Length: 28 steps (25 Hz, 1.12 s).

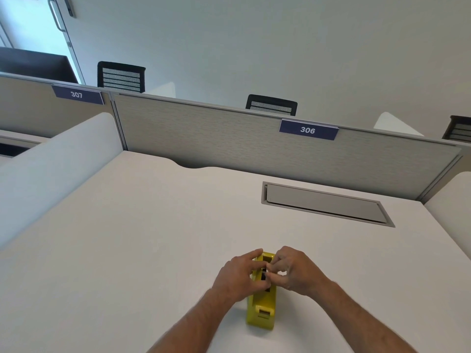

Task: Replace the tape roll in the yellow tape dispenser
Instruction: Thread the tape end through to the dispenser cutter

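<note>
Left hand (238,275) wraps its curled fingers around the left side of the yellow tape dispenser (262,310), which stands on the white bench (142,238) near its front edge. Right hand (293,270) is over the dispenser's top with fingertips pinched together; what they pinch, I cannot tell

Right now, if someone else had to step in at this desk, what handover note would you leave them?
Left hand: grips the yellow tape dispenser at its roll bay, steadying it on the white desk.
Right hand: fingers curled at the bay's top, pinching something too small to tell.
Dispenser stands upright, cutter end toward the person.
Done: unclear; no tape roll visible, inside or on the desk.
Left: confirm the bay's state, seat a roll, thread tape to the cutter.
</note>
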### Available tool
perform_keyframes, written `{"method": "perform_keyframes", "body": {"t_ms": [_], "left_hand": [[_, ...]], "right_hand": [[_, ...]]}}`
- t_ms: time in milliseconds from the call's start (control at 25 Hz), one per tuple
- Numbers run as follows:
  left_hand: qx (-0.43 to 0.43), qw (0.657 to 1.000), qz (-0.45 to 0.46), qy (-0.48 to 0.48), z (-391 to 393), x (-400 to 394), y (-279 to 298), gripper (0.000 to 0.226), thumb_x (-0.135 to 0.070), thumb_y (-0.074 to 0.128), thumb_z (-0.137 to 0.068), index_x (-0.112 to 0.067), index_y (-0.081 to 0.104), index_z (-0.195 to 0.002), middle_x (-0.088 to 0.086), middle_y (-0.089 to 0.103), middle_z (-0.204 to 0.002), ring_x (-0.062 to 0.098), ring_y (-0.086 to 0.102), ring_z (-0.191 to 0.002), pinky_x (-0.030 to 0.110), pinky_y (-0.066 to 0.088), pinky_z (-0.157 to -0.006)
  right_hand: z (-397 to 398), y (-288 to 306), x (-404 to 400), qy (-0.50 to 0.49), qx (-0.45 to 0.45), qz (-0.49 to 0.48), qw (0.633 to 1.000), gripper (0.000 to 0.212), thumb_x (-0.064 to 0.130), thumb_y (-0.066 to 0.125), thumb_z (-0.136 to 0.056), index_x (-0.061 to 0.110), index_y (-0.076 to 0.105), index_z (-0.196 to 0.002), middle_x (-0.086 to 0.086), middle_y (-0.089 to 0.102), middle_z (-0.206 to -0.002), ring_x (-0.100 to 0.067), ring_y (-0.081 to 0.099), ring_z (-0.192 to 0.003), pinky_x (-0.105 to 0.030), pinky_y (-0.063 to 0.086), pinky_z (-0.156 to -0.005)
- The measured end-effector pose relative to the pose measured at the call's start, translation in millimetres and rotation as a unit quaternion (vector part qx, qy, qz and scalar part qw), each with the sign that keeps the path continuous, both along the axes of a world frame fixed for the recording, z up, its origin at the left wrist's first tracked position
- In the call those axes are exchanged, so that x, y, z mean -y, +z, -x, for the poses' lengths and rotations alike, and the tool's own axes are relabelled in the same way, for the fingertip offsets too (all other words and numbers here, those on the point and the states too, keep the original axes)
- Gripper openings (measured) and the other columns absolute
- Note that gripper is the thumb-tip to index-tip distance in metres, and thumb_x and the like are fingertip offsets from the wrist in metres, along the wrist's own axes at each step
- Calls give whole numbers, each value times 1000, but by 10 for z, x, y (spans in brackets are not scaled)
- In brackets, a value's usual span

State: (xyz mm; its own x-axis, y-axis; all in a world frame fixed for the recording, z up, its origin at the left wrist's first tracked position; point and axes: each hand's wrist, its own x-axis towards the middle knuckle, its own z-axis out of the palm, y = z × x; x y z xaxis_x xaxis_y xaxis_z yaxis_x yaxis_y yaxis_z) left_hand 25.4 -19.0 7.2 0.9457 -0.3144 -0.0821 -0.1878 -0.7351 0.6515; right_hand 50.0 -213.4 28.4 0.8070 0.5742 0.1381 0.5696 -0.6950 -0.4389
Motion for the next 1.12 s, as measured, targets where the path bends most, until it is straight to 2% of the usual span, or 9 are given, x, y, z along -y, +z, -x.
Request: {"method": "perform_keyframes", "body": {"t_ms": [120, 840, 1120], "left_hand": [[0, 1000, -8, -5, -11, 1, -10, 51, -60, 67, -80, -46, 59, -129, -23, 35, -156, 12, 59, -120, 39, 52, -99], [9, 1000, -12, -7, 5, 1, -9, 50, -62, 62, -82, -47, 57, -130, -24, 34, -156, 11, 58, -121, 37, 51, -99], [8, 1000, -16, -13, -11, -6, -18, 50, -60, 64, -82, -47, 57, -130, -24, 34, -156, 12, 55, -124, 39, 50, -101]], "right_hand": [[22, -20, -2, -8, 7, -2, 1000, 19, 41, 66, -79, 27, 78, -81, 9, 66, -75, -7, 55, -76, -30, 51, -59], [17, -115, 5, -9, 45, -4, 999, 24, 41, 57, -88, 30, 78, -85, 13, 66, -78, -1, 52, -80, -26, 51, -59], [35, -101, 17, -11, 29, -21, 999, 19, 41, 65, -80, 26, 78, -82, 11, 66, -76, -4, 53, -78, -30, 52, -61]]}}
